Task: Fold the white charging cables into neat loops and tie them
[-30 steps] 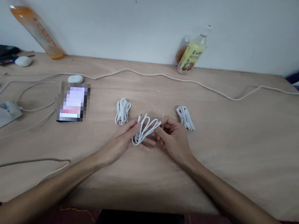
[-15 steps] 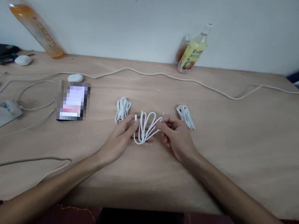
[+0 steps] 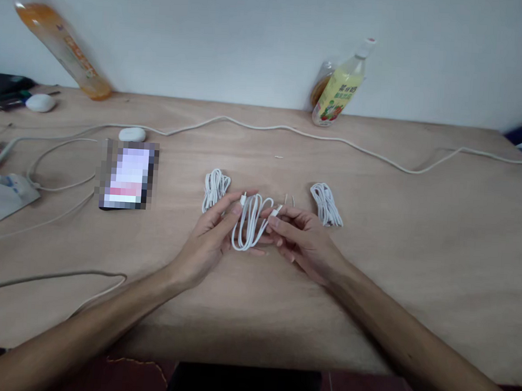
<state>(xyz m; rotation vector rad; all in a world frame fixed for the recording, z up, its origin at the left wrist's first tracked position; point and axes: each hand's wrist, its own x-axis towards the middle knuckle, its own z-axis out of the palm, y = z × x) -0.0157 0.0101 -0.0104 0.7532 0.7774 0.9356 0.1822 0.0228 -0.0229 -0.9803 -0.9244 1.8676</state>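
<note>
1. Your left hand is closed on the loose white cable. The thumb lies over the loops and the fingers are under them. One plug end pokes out just past the thumb tip, toward the far edge of the tabletop.
2. Your right hand grips the same cable, pinching its other plug end between thumb and forefinger. The remaining fingers are loosely curled.
3. The cable sits in the gap between your two hands, about midway between the left and right edges of the tabletop.
4. It is gathered into a few long loops, and their long axis runs from the near edge toward the far edge. The bends of the loops point at the near edge, and both plugs are at the far-edge end.
5. You cannot tell whether the low bends rest on the tabletop or hang just above it.
6. Both hands touch the cable. The left hand carries the bulk of the loops from the left side, while the right hand holds only the plug end on the right side.
7. A coiled bundle lies just beyond your left fingers, toward the far edge. A second coiled bundle lies just beside your right hand, on its right-edge side. Neither is held.
8. A long cord snakes across the far half of the tabletop, well apart from both hands.
</note>
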